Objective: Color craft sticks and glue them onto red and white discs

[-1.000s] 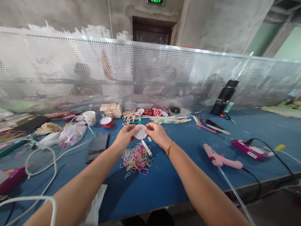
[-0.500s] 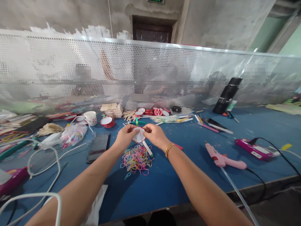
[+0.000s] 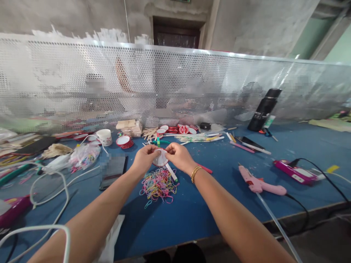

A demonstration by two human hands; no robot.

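Both my hands are closed on a small round white lid with a red rim (image 3: 160,160), held just above the blue table (image 3: 192,208). My left hand (image 3: 144,157) pinches its left edge and my right hand (image 3: 178,156), with a gold bracelet at the wrist, pinches its right edge. A green and orange stick (image 3: 158,141) pokes up behind the lid. Right below my hands lies a heap of coloured rubber bands (image 3: 158,185), with a white marker with a green tip (image 3: 171,172) beside it.
A pink glue gun (image 3: 259,184) and a purple device with a black cord (image 3: 292,171) lie to the right. A black flask (image 3: 263,109) stands by the perforated metal screen (image 3: 175,84). A dark phone (image 3: 113,170), a white cup (image 3: 105,137), red lids and craft sticks lie left and behind.
My hands have drawn closer together on the lid and tilted it, so its white face shows less than before. The view has shifted a little.
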